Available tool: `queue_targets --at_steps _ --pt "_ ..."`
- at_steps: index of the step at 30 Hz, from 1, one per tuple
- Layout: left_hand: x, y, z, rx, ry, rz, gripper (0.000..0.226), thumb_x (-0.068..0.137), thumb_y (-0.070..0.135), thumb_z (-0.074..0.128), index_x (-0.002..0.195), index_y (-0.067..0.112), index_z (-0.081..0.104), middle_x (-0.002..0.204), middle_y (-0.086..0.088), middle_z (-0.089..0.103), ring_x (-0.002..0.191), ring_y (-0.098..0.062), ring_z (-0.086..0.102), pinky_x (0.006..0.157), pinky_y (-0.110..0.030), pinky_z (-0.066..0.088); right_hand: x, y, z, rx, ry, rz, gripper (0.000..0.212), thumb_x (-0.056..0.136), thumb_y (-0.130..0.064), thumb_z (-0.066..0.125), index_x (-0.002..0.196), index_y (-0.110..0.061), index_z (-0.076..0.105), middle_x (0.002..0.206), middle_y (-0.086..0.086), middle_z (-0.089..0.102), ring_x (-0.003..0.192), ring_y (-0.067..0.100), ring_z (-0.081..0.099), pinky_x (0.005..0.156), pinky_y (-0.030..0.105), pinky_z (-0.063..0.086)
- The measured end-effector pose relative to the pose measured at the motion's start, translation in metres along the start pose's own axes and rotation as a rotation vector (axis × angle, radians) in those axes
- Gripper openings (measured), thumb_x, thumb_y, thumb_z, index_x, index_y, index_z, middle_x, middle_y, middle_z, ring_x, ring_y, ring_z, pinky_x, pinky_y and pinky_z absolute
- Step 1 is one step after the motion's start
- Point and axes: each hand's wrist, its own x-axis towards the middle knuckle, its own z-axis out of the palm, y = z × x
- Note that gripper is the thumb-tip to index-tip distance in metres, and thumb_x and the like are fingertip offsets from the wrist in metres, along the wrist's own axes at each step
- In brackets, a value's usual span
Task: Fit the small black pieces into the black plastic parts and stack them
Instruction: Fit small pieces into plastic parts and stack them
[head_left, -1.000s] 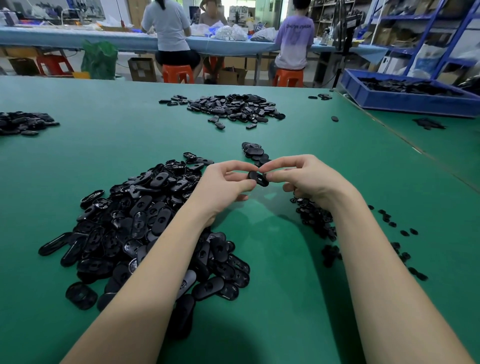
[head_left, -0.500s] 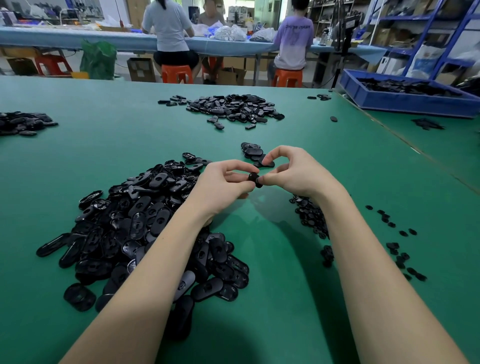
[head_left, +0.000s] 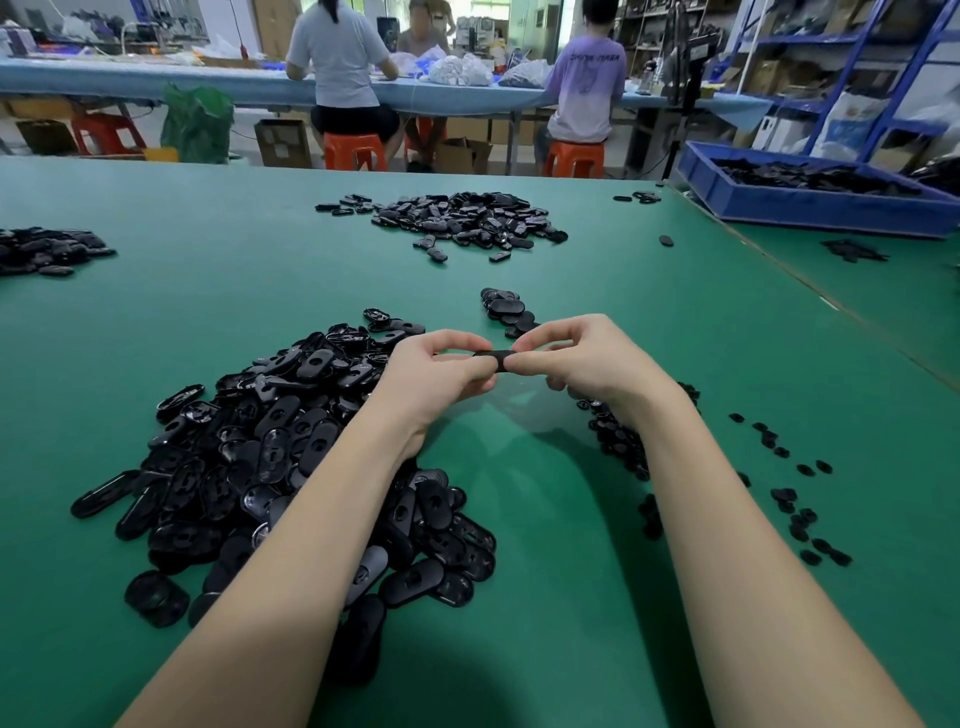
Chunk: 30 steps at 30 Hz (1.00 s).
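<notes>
— So, where am I with this one?

— You have one black plastic part (head_left: 492, 359) pinched between both hands above the green table (head_left: 260, 270). Your left hand (head_left: 434, 371) grips its left end, finger and thumb curled round it; your right hand (head_left: 576, 358) pinches the right end the same way. It lies edge-on to the camera, so I cannot tell whether a small piece is seated in it.

— How should I press it home?

— I'd say hold the part level, thumbs underneath, and push squarely over the recess until it feels flush; a tilted insert would likely pop out. Don't flex the part.

— And then?

— Probably it goes on the finished stack (head_left: 506, 307), just beyond your fingers. The big pile of parts (head_left: 249, 452) lies under your left forearm, and the small black pieces (head_left: 621, 441) beneath your right wrist, so both supplies are near.
</notes>
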Motion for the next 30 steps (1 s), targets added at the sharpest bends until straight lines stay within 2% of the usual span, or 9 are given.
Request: queue_targets --at_steps 6,9,17,22,30 --pt "0.0 -0.003 0.0 0.067 0.034 0.039 0.017 0.083 -0.008 0.071 0.088 0.009 0.069 0.079 -0.011 0.073 0.065 -0.017 0.067 0.075 -0.023 0.058 0.006 -0.001 0.01 -0.029 0.079 0.018 0.013 0.075 -0.03 0.085 0.079 -0.022 0.074 0.051 -0.013 0.053 0.036 0.001 0.039 0.037 0.012 0.029" --pt "0.001 -0.004 -0.001 0.079 0.053 0.043 0.017 0.083 -0.007 0.072 0.086 0.01 0.069 0.078 -0.009 0.073 0.067 -0.016 0.068 0.076 -0.023 0.059 0.007 0.001 0.016 -0.005 0.08 0.0 0.01 0.079 -0.024 0.081 0.077 -0.022 0.072 0.047 -0.016 0.054 0.038 0.0 0.043 0.037 0.011 0.03" --pt "0.002 -0.008 0.004 0.08 0.078 0.042 0.015 0.084 -0.003 0.073 0.088 0.01 0.068 0.082 -0.01 0.073 0.07 -0.017 0.069 0.08 -0.027 0.059 0.008 0.005 0.02 0.001 0.132 -0.064 0.013 0.077 -0.024 0.083 0.077 -0.019 0.07 0.059 -0.011 0.058 0.043 -0.003 0.046 0.045 0.008 0.035" --pt "0.002 -0.006 0.0 -0.028 -0.017 0.072 0.014 0.085 -0.007 0.07 0.093 0.005 0.07 0.081 -0.013 0.073 0.07 -0.017 0.07 0.077 -0.021 0.059 0.007 0.008 0.016 0.125 0.14 -0.064 0.012 0.08 -0.019 0.082 0.08 -0.018 0.071 0.055 -0.019 0.06 0.045 -0.007 0.049 0.044 0.005 0.034" --pt "0.003 -0.008 0.001 -0.039 0.026 0.027 0.018 0.084 -0.012 0.069 0.083 0.005 0.069 0.072 -0.01 0.072 0.063 -0.016 0.07 0.072 -0.021 0.06 0.004 0.008 0.021 0.109 0.123 -0.059 0.012 0.081 -0.013 0.08 0.08 -0.015 0.069 0.067 -0.003 0.061 0.049 0.0 0.049 0.049 0.008 0.038"
